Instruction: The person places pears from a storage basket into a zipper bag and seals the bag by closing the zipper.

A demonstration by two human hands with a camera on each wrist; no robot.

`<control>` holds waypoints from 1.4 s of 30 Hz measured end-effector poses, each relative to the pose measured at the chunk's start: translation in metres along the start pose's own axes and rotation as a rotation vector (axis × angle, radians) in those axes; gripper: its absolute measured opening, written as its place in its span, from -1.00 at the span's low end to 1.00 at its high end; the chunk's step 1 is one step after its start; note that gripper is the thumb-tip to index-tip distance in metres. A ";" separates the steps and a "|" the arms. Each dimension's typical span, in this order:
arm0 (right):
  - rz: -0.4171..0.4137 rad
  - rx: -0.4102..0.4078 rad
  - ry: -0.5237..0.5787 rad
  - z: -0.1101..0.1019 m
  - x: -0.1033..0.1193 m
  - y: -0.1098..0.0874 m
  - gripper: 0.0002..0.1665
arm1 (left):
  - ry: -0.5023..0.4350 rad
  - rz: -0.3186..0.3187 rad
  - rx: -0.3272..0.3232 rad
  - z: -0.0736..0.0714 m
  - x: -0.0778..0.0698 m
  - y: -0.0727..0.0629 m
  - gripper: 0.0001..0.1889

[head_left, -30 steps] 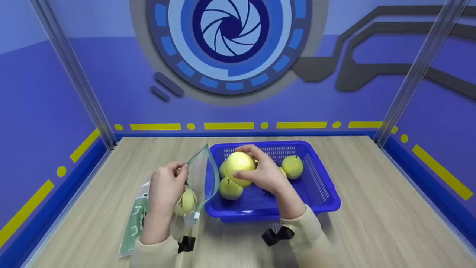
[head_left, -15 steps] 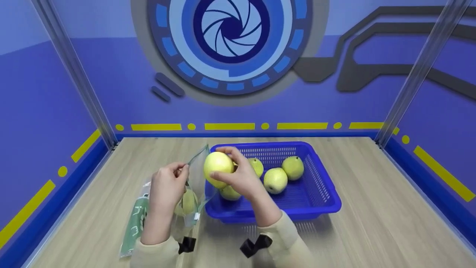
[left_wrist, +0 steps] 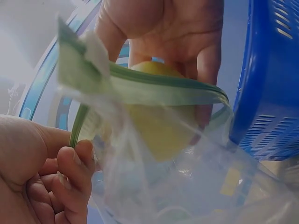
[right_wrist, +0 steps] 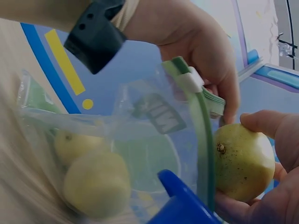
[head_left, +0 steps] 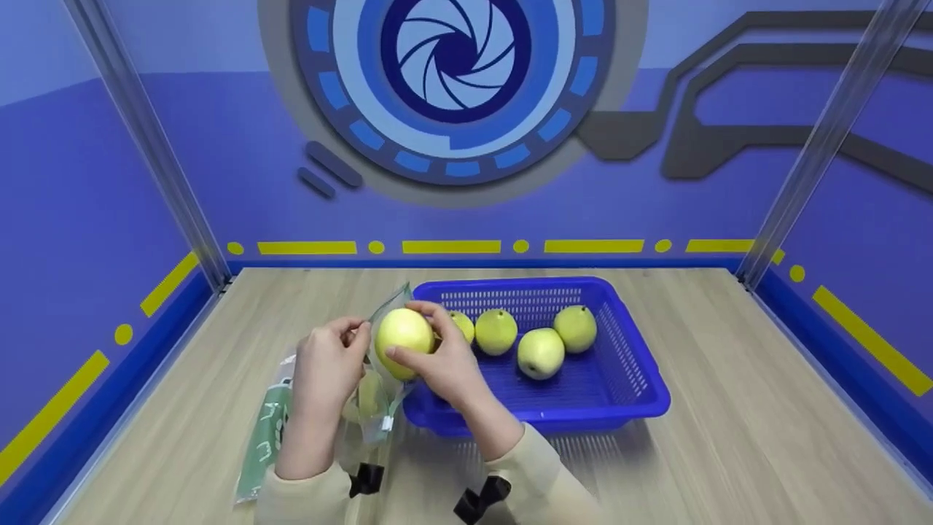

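Observation:
My left hand [head_left: 324,368] pinches the green-edged rim of a clear zip bag [right_wrist: 149,126], keeping its mouth spread. Two pears [right_wrist: 96,184] lie inside the bag, seen through the plastic in the right wrist view. My right hand [head_left: 455,364] grips a yellow-green pear [head_left: 403,343] between thumb and fingers, right at the bag's mouth. In the left wrist view the green zip strip [left_wrist: 163,84] crosses in front of this held pear. A white slider [right_wrist: 190,81] sits on the zip. Part of the bag is hidden behind my left hand.
A blue perforated basket [head_left: 539,419] stands right of the bag, with several pears [head_left: 541,354] in it. Its left rim is close to the bag's mouth. Clear plastic with a green printed panel [head_left: 266,437] lies on the wooden table left of my left forearm. Blue walls surround the table.
My right hand has carried the pear left from over the basket to the bag's mouth, slightly lower. The left hand and the bag have stayed nearly still.

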State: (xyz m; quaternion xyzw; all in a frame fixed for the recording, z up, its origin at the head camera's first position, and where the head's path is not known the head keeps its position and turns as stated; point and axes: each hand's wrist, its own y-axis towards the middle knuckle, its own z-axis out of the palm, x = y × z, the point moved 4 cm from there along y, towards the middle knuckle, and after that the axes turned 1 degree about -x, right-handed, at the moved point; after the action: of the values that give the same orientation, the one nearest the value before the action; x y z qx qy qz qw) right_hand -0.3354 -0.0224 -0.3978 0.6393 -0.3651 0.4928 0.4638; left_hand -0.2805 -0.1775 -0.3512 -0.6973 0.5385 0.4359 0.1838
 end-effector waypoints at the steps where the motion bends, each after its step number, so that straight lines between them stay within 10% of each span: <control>1: -0.001 0.004 -0.003 0.002 -0.001 0.000 -0.25 | -0.001 -0.006 0.005 0.000 0.000 0.000 -0.70; 42: -0.070 0.276 -0.157 0.020 0.000 -0.012 -0.38 | 0.016 -0.008 0.021 -0.003 0.000 0.001 -0.65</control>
State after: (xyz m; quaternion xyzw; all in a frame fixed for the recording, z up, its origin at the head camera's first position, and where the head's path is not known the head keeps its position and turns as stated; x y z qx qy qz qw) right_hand -0.3186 -0.0377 -0.4020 0.7459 -0.3064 0.4705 0.3583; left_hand -0.2804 -0.1796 -0.3495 -0.7011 0.5417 0.4237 0.1886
